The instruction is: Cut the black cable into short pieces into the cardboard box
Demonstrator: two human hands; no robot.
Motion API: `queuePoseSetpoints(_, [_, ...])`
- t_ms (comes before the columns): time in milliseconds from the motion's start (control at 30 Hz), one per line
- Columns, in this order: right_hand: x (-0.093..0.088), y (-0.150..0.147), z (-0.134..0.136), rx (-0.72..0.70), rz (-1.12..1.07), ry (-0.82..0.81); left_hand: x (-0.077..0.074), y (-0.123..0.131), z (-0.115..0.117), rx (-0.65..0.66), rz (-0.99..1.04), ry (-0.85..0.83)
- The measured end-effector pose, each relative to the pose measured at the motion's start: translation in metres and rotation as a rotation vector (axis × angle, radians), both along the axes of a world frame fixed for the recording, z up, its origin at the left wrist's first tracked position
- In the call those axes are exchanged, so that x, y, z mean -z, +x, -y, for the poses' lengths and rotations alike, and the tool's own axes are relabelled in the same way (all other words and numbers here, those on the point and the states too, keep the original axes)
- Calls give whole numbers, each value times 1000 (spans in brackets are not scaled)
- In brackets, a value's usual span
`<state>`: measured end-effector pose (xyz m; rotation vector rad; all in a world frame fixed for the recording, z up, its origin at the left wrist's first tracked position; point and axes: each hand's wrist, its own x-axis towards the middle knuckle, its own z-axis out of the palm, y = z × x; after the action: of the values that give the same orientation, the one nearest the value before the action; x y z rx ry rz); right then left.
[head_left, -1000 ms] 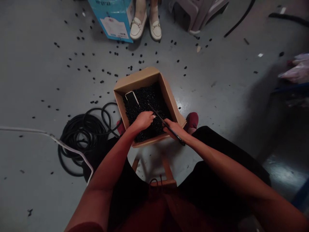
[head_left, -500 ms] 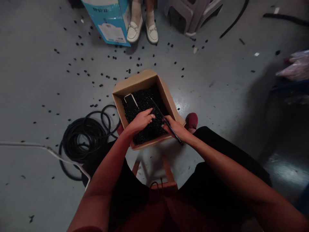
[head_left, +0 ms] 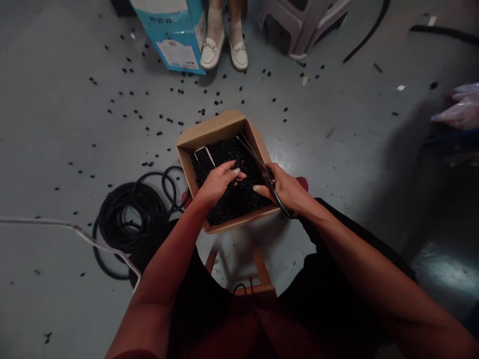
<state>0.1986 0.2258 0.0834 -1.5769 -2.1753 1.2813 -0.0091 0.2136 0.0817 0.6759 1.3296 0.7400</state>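
My left hand (head_left: 219, 184) sits inside an open cardboard box (head_left: 213, 128) and is closed around a thin black strip (head_left: 235, 172), probably rubber. My right hand (head_left: 284, 189) rests above the box's near right corner, gripping a long black tool (head_left: 254, 157) that reaches across the box toward the far corner. Its arms look like long scissors, though the dim light hides the detail. Small black pieces (head_left: 224, 149) fill the box, and a smartphone (head_left: 204, 157) lies on them near the left wall. Part of the pile is hidden under my hands.
The box stands above a wooden stool (head_left: 262, 264) between my knees. A coil of black hose (head_left: 138, 214) and a white cable (head_left: 75, 232) lie to the left. Black pieces (head_left: 160, 133) litter the floor. A co-worker's white loafers (head_left: 224, 52), a blue carton (head_left: 168, 37) and a grey plastic stool (head_left: 299, 20) stand ahead.
My right hand has moved up and to the right, swinging the long tool to point at the box's far corner. My left hand has curled around the black strip.
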Motion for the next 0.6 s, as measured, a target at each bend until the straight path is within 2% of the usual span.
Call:
queuePoseSetpoints(333, [3, 1, 3, -26, 50, 33, 6, -1, 0, -20, 20, 114])
queuePoseSetpoints(467, [3, 0, 3, -54, 61, 10, 2, -1, 0, -13, -74, 147])
queuePoseSetpoints(600, [3, -2, 5, -80, 58, 0, -4, 1, 0, 47, -183, 162])
